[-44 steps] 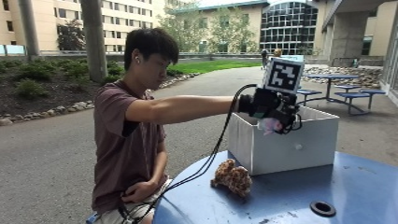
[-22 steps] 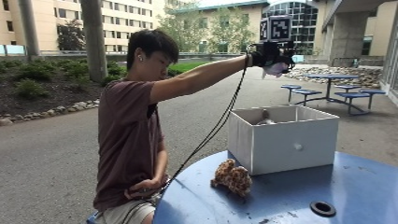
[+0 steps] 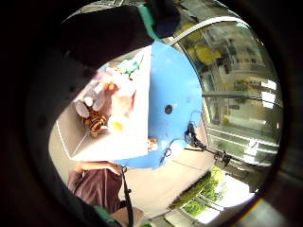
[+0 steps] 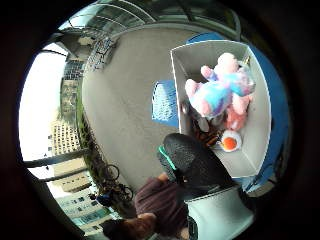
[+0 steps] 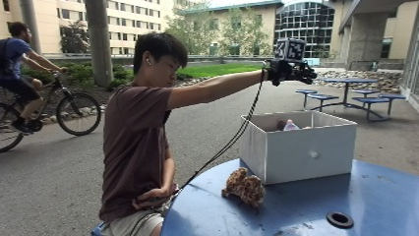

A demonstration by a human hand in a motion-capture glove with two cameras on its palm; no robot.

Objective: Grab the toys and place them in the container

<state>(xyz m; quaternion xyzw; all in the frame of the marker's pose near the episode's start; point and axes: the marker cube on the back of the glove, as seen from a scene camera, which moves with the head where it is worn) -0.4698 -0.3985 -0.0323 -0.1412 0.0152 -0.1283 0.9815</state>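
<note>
1. A person sits at the near left edge of a round blue table, right arm stretched out level, with the gloved right hand raised well above a white box.
2. The hand holds nothing. In the outside view it is too small to make out how its fingers are set, and the palm views show only a dark fingertip at their edge, so I cannot tell whether it is released or clenched.
3. The box stands on the table, on its far left part, open at the top. From the outside view only the tip of a pink toy shows above its rim.
4. The thumb side palm view looks down into the box: a pink and blue plush unicorn lies on top, with a striped brown toy and a white toy with an orange middle beside it.
5. A brown spotted plush toy lies on the table just in front of the box's near left corner, outside it, close to the box but apart from the hand.
6. A small dark round hole sits in the table top, right of the brown toy.
7. The person's bare left hand rests at the lap.
</note>
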